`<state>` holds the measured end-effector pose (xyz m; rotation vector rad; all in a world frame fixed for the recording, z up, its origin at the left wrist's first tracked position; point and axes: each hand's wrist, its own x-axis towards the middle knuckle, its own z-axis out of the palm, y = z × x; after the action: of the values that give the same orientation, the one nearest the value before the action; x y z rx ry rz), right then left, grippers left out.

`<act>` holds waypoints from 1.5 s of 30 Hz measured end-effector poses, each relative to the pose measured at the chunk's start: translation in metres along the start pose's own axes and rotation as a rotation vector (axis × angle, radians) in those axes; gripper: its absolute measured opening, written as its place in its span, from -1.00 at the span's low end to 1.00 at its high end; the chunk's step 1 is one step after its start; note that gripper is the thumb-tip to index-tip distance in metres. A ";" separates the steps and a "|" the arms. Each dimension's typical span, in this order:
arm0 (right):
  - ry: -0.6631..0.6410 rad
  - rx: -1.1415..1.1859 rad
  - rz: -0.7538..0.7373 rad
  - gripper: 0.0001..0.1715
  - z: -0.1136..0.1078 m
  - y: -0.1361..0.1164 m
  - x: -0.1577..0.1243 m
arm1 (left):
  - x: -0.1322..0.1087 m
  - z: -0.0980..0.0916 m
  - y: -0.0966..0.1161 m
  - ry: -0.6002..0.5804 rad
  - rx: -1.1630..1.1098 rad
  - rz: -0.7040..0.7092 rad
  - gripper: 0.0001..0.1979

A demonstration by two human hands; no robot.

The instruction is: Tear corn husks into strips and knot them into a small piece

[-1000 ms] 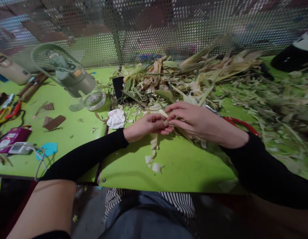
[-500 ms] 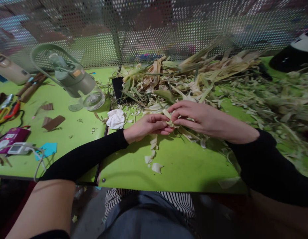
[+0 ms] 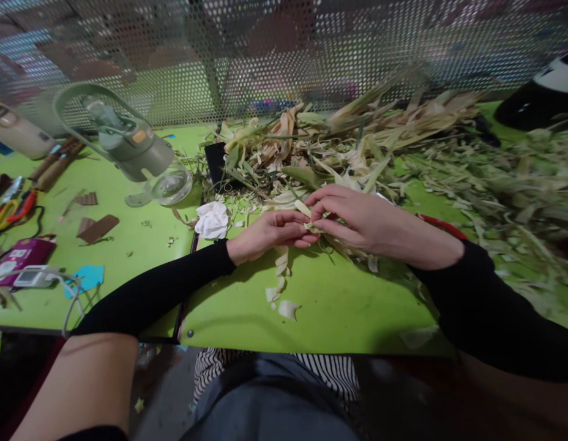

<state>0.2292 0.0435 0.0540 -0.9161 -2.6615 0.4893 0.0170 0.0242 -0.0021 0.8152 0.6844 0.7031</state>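
Observation:
Between my fingertips is a narrow pale strip of corn husk, partly hidden by the fingers. My left hand pinches it from the left, thumb against the fingers. From the right, my right hand reaches over with bent fingers and grips the same strip; the two hands meet at it. Just beyond them lies a heap of corn husks, green and dried brown. Curled husk scraps rest on the green table below my hands. A crumpled white tissue sits left of my left hand.
A green tumbler stands at the left behind a clear round lid. Scissors, a purple box and a white cable device lie further left. Shredded husks cover the right. Perforated metal mesh closes the back.
My right hand and wrist have shifted slightly left, and a red handle now shows behind the wrist. Both hands still hold the husk strip; the left has hardly moved.

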 end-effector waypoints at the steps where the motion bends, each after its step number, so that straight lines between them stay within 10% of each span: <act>1: 0.009 0.002 -0.002 -0.65 0.000 0.000 0.000 | 0.000 0.000 0.000 0.007 0.001 0.005 -0.89; 22: -0.011 -0.032 0.006 -0.66 0.001 -0.008 0.000 | 0.001 -0.002 0.000 0.004 0.009 -0.015 -0.88; 45: 0.348 0.065 0.159 -0.62 0.017 -0.005 0.002 | 0.001 0.006 0.005 0.133 -0.150 0.046 -0.88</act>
<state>0.2188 0.0372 0.0415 -1.0884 -2.2610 0.4051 0.0200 0.0251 0.0049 0.6517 0.7251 0.8461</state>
